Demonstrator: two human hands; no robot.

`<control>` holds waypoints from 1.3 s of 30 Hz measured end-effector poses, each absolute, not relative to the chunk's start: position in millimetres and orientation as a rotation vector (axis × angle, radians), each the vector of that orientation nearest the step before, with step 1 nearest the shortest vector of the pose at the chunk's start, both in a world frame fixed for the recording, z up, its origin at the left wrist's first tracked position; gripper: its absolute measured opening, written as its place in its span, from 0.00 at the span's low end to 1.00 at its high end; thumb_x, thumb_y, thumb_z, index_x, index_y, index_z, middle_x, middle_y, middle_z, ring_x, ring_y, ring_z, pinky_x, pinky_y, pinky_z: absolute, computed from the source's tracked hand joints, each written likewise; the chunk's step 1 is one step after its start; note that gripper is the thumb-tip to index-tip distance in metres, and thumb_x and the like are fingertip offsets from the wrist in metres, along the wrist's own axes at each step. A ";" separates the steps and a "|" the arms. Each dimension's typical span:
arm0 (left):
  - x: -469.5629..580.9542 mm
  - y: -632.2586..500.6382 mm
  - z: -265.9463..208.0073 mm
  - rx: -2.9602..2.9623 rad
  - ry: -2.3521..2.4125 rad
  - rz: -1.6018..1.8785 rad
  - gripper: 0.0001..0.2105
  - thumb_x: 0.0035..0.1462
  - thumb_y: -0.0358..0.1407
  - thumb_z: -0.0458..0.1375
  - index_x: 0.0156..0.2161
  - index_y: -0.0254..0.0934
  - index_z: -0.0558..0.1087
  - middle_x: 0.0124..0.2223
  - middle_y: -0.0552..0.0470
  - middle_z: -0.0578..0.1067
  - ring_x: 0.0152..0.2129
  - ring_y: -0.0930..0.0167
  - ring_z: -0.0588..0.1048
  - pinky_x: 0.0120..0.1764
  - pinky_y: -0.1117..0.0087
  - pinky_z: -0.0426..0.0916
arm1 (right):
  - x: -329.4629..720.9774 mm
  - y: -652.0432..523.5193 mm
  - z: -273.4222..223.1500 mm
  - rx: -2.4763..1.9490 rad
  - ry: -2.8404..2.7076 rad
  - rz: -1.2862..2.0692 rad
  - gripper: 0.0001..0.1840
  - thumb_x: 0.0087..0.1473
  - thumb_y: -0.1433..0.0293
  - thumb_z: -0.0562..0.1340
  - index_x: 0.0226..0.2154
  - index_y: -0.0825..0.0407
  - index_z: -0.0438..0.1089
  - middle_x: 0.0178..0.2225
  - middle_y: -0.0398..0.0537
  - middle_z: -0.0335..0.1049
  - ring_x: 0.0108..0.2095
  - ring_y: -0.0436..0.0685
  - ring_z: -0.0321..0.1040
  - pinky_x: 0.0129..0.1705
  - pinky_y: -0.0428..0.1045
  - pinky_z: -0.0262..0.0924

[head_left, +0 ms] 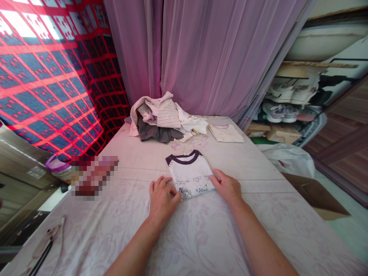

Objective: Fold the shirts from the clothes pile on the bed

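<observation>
A folded white T-shirt (191, 172) with a dark neckband and dark line drawings lies flat on the covered table (138, 230), its collar pointing away from me. At its near left corner, my left hand (163, 195) is closed, thumb and forefinger pressed together on the fabric. My right hand (228, 186) pinches the right edge, its fingertips over the print and part of its grip hidden. Beyond the T-shirt, a second folded pale garment (227, 134) with a lilac collar rests near the far right corner.
A heap of crumpled clothes (161, 119) sits at the far edge against the purple curtain (207, 57). To the left lies a pixelated reddish item (94, 176), with glasses (46, 245) nearer me. Shoes (280, 111) and an open cardboard box (316, 195) stand off the right side.
</observation>
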State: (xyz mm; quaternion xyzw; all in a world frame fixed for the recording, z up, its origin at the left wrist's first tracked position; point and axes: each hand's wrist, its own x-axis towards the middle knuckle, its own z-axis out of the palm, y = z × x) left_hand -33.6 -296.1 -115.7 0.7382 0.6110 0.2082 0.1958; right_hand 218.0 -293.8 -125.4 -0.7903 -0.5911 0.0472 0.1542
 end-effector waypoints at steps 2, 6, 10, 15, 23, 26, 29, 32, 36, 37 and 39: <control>-33.5 -296.0 -116.2 2.077 1.720 0.586 0.07 0.49 0.37 0.60 0.23 0.41 0.70 0.54 0.53 0.71 0.59 0.59 0.58 0.61 0.48 0.42 | 216.5 -294.8 -121.4 -2.294 -1.671 0.130 0.18 0.56 0.58 0.55 0.47 0.41 0.70 0.31 0.40 0.75 0.32 0.54 0.69 0.31 0.47 0.53; -34.9 -296.2 -119.8 2.093 1.754 0.628 0.06 0.48 0.36 0.60 0.34 0.42 0.71 0.56 0.50 0.69 0.59 0.58 0.57 0.61 0.48 0.45 | 214.1 -297.1 -111.7 -2.331 -1.690 0.140 0.16 0.56 0.54 0.54 0.34 0.45 0.71 0.30 0.42 0.74 0.31 0.53 0.68 0.29 0.47 0.50; -35.9 -299.4 -121.7 2.219 1.674 0.657 0.13 0.51 0.39 0.59 0.44 0.44 0.71 0.59 0.49 0.65 0.61 0.56 0.55 0.60 0.44 0.44 | 211.7 -297.5 -105.8 -2.411 -1.768 0.179 0.20 0.55 0.51 0.53 0.26 0.48 0.68 0.27 0.44 0.71 0.28 0.53 0.65 0.26 0.47 0.45; -33.4 -302.3 -120.1 2.467 1.446 0.625 0.16 0.48 0.42 0.63 0.44 0.47 0.73 0.60 0.49 0.65 0.60 0.55 0.56 0.60 0.42 0.43 | 210.5 -296.5 -108.0 -2.358 -1.835 0.162 0.19 0.56 0.54 0.53 0.25 0.48 0.66 0.26 0.43 0.69 0.28 0.52 0.63 0.27 0.46 0.43; -41.9 -294.5 -106.6 2.636 1.351 0.634 0.08 0.58 0.35 0.54 0.37 0.47 0.76 0.50 0.55 0.75 0.53 0.61 0.67 0.61 0.45 0.43 | 224.0 -305.5 -92.4 -2.269 -1.835 0.571 0.19 0.51 0.54 0.56 0.19 0.50 0.62 0.20 0.39 0.62 0.23 0.49 0.57 0.24 0.45 0.43; -51.4 -293.4 -97.3 2.611 1.357 0.574 0.06 0.53 0.32 0.56 0.32 0.44 0.75 0.50 0.56 0.75 0.55 0.60 0.65 0.62 0.46 0.41 | 227.2 -312.3 -86.8 -2.114 -1.986 0.895 0.19 0.47 0.55 0.59 0.17 0.51 0.62 0.19 0.38 0.61 0.22 0.48 0.56 0.23 0.45 0.43; -59.1 -292.9 -91.7 2.536 1.366 0.455 0.04 0.50 0.33 0.57 0.27 0.43 0.73 0.51 0.57 0.75 0.57 0.59 0.63 0.61 0.44 0.42 | 229.8 -314.4 -82.8 -2.048 -2.063 1.050 0.20 0.49 0.55 0.58 0.17 0.52 0.64 0.18 0.39 0.62 0.21 0.48 0.56 0.23 0.45 0.43; -63.6 -288.6 -90.2 2.475 1.388 0.406 0.10 0.55 0.41 0.54 0.28 0.44 0.74 0.51 0.56 0.75 0.57 0.58 0.63 0.59 0.42 0.44 | 234.8 -305.8 -81.1 -2.108 -1.985 0.978 0.22 0.53 0.55 0.55 0.19 0.52 0.67 0.19 0.42 0.67 0.22 0.49 0.59 0.23 0.45 0.45; -64.3 -263.5 -86.7 2.422 1.517 0.443 0.13 0.59 0.42 0.49 0.34 0.44 0.76 0.47 0.54 0.77 0.50 0.61 0.70 0.56 0.49 0.56 | 237.2 -276.9 -88.3 -2.251 -1.696 0.556 0.17 0.56 0.59 0.52 0.32 0.50 0.73 0.31 0.45 0.74 0.31 0.52 0.67 0.29 0.45 0.52; -63.2 -252.9 -85.4 2.408 1.549 0.455 0.12 0.59 0.41 0.49 0.36 0.44 0.76 0.46 0.53 0.77 0.48 0.62 0.72 0.54 0.53 0.60 | 235.7 -268.6 -91.7 -2.256 -1.633 0.495 0.17 0.57 0.60 0.52 0.38 0.49 0.73 0.35 0.46 0.75 0.34 0.53 0.68 0.32 0.45 0.54; -59.1 -228.3 -83.3 2.369 1.615 0.474 0.13 0.58 0.39 0.49 0.42 0.42 0.75 0.47 0.51 0.77 0.44 0.64 0.74 0.48 0.61 0.66 | 230.8 -253.9 -98.3 -2.260 -1.570 0.431 0.19 0.57 0.61 0.52 0.45 0.48 0.71 0.41 0.47 0.75 0.38 0.54 0.69 0.36 0.46 0.56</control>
